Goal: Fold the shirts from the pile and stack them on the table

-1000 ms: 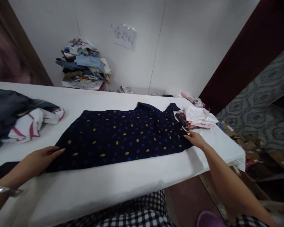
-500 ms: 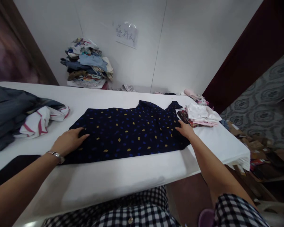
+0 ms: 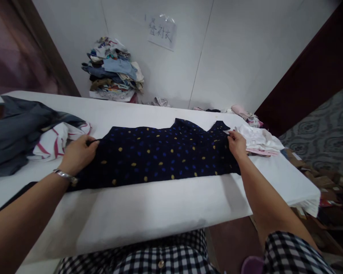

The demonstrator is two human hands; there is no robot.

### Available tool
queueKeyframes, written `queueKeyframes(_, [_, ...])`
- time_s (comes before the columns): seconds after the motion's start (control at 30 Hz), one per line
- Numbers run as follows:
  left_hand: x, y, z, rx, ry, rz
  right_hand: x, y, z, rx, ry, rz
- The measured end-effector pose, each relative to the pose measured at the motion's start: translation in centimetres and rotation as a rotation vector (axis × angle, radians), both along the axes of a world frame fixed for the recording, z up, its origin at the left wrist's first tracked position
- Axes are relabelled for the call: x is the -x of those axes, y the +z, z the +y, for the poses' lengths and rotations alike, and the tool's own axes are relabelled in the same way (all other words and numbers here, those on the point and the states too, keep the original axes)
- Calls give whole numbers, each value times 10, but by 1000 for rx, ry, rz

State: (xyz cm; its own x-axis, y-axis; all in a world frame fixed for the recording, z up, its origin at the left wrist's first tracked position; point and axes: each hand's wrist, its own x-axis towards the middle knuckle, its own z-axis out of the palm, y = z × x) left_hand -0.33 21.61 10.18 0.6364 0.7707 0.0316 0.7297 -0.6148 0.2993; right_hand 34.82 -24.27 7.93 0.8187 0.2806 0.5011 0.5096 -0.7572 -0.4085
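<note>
A dark navy garment point(image 3: 160, 156) with blue and yellow dots lies flat across the white table point(image 3: 148, 213). My left hand point(image 3: 77, 153), with a metal bracelet at the wrist, grips the garment's far left edge. My right hand point(image 3: 236, 144) pinches its far right edge near the shoulder straps. Both arms reach over the garment's near side.
A grey garment and a white one with red stripes point(image 3: 55, 140) lie at the left. A folded stack of light clothes point(image 3: 258, 140) sits right of the dotted garment. A tall clothes pile point(image 3: 114, 70) stands by the back wall. Cardboard clutter point(image 3: 326, 182) covers the floor at right.
Both hands slid from the garment's near edge across it to its far edge and closed on the cloth. The view shifted slightly, so the garment sits nearer and lower.
</note>
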Motion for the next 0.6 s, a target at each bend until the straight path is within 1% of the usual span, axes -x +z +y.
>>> queueKeyframes(0.03, [-3, -2, 3, 3, 8, -3, -3, -1, 3, -19, -12, -6])
queueKeyframes(0.07, [-6, -6, 6, 17, 3, 12, -6, -3, 5, 6, -21, 33])
queueKeyframes(0.13, [-11, -17, 11, 62, -18, 64, -7, -13, 9, 99, -35, 149])
queueKeyframes(0.2, [-14, -28, 14, 83, -26, 78, -5, -24, 11, 162, -47, 207])
queueKeyframes(0.27, [-14, -36, 14, 22, -70, 26, -1, -31, 9, 170, -48, 208])
queueKeyframes(0.3, [-13, -39, 12, -38, -113, -17, 2, -33, 7, 163, -41, 203])
queueKeyframes(0.37, [-7, -43, 3, -175, -239, -122, 9, -34, 1, 150, -12, 199])
queueKeyframes(0.43, [4, -49, -11, -248, -392, -216, 18, -35, -7, 145, 31, 185])
queueKeyframes(0.5, [18, -58, -26, -243, -552, -264, 29, -36, -16, 159, 83, 149])
queueKeyframes(0.6, [42, -75, -43, -192, -748, -219, 44, -43, -30, 231, 130, 110])
